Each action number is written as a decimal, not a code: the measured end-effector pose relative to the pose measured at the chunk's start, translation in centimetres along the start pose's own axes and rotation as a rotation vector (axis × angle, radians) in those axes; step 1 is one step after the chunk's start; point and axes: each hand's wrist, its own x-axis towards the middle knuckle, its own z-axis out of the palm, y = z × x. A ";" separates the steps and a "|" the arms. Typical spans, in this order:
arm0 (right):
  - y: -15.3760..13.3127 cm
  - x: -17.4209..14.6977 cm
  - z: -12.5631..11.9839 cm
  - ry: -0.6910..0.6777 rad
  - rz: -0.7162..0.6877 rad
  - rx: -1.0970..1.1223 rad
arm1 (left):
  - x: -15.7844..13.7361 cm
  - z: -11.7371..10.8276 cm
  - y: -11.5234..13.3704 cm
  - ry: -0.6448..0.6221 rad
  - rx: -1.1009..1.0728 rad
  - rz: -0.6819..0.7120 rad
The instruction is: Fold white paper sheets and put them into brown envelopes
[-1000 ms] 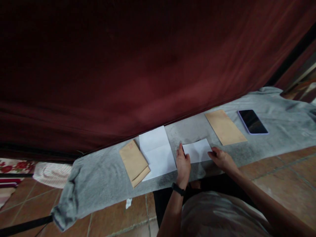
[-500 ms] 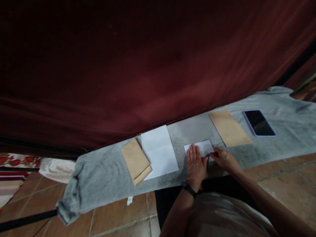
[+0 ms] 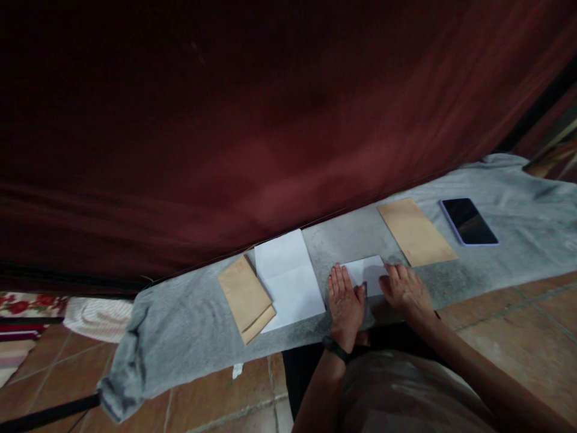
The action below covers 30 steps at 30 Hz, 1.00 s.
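A folded sheet of white paper [image 3: 368, 275] lies on the grey cloth between my two hands. My left hand [image 3: 346, 299] rests flat over its left end, fingers stretched out and pointing away from me. Over the right end lies my right hand [image 3: 408, 290], its fingers extended and its thumb at the paper's edge. Left of my hands is a larger stack of white paper [image 3: 291, 279] with a crease across it. Brown envelopes [image 3: 246, 294] lie beside that stack, overlapping its edge slightly. Another brown envelope [image 3: 417, 231] is to the right, beyond my right hand.
A phone [image 3: 469, 221] in a purple case lies at the right on the grey cloth [image 3: 180, 337] covering the narrow surface. Dark red fabric [image 3: 270, 132] hangs along the far edge. A white scrap [image 3: 237, 370] and floor tiles [image 3: 216, 400] show below the near edge.
My left hand has slid left to the paper's left end. My right hand has gone from pinching the right edge to lying with fingers extended on it. The view has shifted slightly.
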 end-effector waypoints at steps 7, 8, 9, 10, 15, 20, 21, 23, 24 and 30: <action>-3.8 -0.4 1.8 0.004 -0.492 0.115 | 0.0 0.7 -0.6 -0.082 0.225 0.064; -3.8 -0.4 2.1 0.009 -0.489 0.105 | -0.1 0.8 -0.6 -0.082 0.249 0.073; -3.6 -0.4 2.3 0.017 -0.472 0.091 | -0.1 0.9 -0.6 -0.075 0.262 0.080; -3.3 -0.4 2.5 0.024 -0.453 0.074 | -0.1 0.9 -0.6 -0.064 0.265 0.084; -0.7 0.0 2.8 0.086 -0.363 -0.023 | -0.1 0.4 -0.1 0.013 0.207 0.047; 1.0 -0.2 3.1 0.162 -0.303 -0.053 | -0.7 0.4 -0.2 0.053 0.175 0.031; 1.2 -0.3 3.1 0.175 -0.290 -0.052 | -0.9 0.5 -0.3 0.056 0.169 0.027; 1.6 -0.5 3.3 0.208 -0.274 -0.056 | -1.3 0.4 -0.5 0.057 0.157 0.018; 1.8 -0.5 3.3 0.224 -0.277 -0.061 | -1.5 0.4 -0.5 0.057 0.150 0.012; 2.4 -0.4 3.1 0.224 -0.274 -0.090 | -1.7 0.2 -0.6 0.078 0.107 -0.009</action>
